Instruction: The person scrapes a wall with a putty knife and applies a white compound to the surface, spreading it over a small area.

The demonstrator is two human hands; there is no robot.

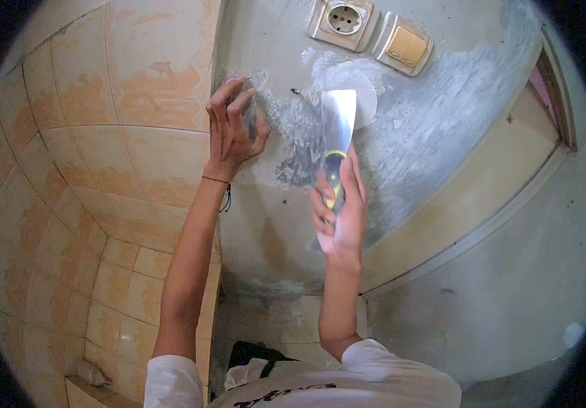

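My right hand is wrapped round the dark and yellow handle of a putty knife. Its wide metal blade points up and overlaps the patchy grey wall, beside a white smooth patch. On the left, my left hand rests with bent, spread fingers at the wall's edge, where the tiles begin. Nothing shows between its fingers. Scraped, mottled plaster lies between the two hands.
Above the blade sit a power socket and a light switch. Orange-patterned tiles cover the left wall. A door with its frame stands to the right. Floor tiles show below.
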